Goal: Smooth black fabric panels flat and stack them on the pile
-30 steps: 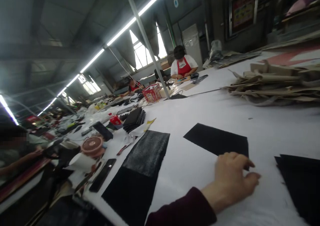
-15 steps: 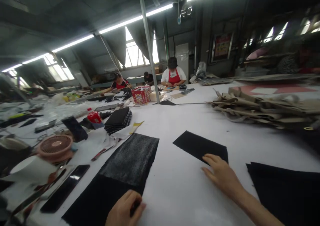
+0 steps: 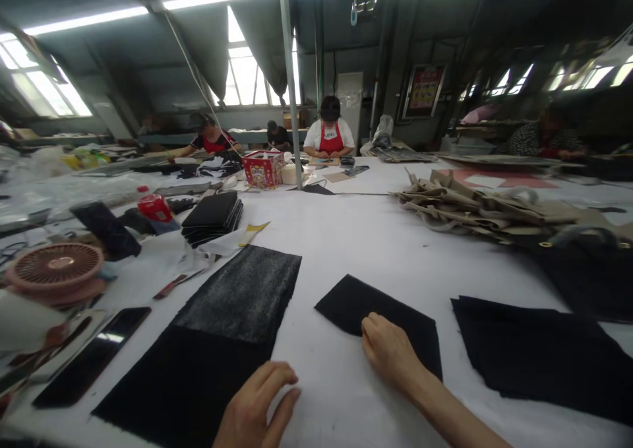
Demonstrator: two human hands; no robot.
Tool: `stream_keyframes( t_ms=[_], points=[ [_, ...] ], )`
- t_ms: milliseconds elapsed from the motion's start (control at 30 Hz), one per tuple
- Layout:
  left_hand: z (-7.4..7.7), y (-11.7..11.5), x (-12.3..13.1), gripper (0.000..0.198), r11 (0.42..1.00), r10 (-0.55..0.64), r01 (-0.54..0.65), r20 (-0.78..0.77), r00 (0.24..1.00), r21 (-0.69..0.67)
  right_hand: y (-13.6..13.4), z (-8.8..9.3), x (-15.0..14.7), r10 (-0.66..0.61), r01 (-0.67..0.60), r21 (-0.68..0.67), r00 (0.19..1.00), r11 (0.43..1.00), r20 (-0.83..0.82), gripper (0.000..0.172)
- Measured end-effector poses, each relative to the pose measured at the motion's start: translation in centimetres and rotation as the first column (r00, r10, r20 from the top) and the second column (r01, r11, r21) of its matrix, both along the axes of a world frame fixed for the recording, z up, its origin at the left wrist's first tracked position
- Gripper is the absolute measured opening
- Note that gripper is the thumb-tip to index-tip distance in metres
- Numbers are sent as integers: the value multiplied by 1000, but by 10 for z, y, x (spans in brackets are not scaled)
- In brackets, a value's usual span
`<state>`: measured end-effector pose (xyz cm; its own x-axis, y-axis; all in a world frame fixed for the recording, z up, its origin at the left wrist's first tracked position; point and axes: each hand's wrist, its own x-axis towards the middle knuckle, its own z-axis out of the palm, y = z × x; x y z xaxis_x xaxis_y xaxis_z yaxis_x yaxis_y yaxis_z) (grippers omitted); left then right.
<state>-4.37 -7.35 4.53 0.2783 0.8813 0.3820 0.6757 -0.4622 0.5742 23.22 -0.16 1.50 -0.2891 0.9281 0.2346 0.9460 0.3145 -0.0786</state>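
Observation:
On the white table lies a black fabric piece [image 3: 395,309], and my right hand [image 3: 388,346] grips it near its front left edge with fingers closed. At the lower centre my left hand [image 3: 262,402] has its fingers apart, with nothing between them. It is beside the right edge of a larger black fabric piece [image 3: 182,375]. A greyish, speckled panel [image 3: 242,296] covers the far part of that piece. More black fabric [image 3: 539,355] lies stacked at the right, apart from both hands.
At left are a phone [image 3: 93,355], a pink fan [image 3: 54,270] and a stack of black folded pieces [image 3: 212,217]. A pile of beige pieces [image 3: 475,204] is at right. A metal pole [image 3: 291,85] rises beyond, and a person in a red apron [image 3: 330,134] works across the table.
My right hand has closed on the small black piece, which has shifted nearer and turned slightly. My left hand's fingers have opened out. The whole view has swung to the right.

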Motion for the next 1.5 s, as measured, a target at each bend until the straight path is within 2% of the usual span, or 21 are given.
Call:
stream_keyframes(
  t_ms=[67,167,267,333,433,533,600,700,833,967,1100,1200,1333,1500],
  points=[
    [9,3,16,18,995,-96,95,-1,995,-35,-45,0,-17,34,-34,-24,999,999,3,20],
    [11,5,41,21,973,-219,215,-41,975,-86,-103,-7,-41,94,-93,40,995,995,-27,21],
    [1,3,57,23,943,-324,306,-156,933,-128,-138,-16,-52,177,-161,141,978,977,-112,21],
    [-8,-1,60,27,928,-369,341,-237,899,-153,-148,-15,-50,212,-189,131,958,973,-193,18],
    [-16,-8,58,32,919,-392,359,-298,870,-162,-139,-4,-41,127,-125,27,940,992,-317,12],
    [-13,-9,54,30,902,-431,393,-303,850,-179,-108,6,-36,-24,26,1,931,1000,-365,14],
    [-9,-5,53,27,892,-451,410,-309,837,-191,-86,7,-39,-88,97,6,932,995,-353,11],
    [-7,3,49,27,908,-417,376,-328,847,-185,-63,-1,-50,-139,141,-19,937,990,-319,9],
    [-12,10,44,27,930,-362,315,-333,870,-187,-58,-13,-61,-152,150,-35,930,988,-335,13],
    [-13,16,42,28,914,-404,365,-312,860,-177,-58,-18,-56,-170,158,-64,869,985,-464,12],
    [-10,21,41,29,890,-456,427,-312,834,-160,-52,-21,-49,-197,150,-128,784,980,-588,19],
    [-11,22,41,27,908,-419,389,-333,845,-155,-52,-23,-50,-170,144,-91,807,985,-566,13],
    [-17,19,42,19,942,-336,305,-360,871,-142,-59,-31,-52,-67,106,49,862,993,-503,19],
    [-27,18,44,15,963,-270,251,-351,897,-99,-65,-39,-51,89,-15,171,895,985,-438,24]
  ],
)
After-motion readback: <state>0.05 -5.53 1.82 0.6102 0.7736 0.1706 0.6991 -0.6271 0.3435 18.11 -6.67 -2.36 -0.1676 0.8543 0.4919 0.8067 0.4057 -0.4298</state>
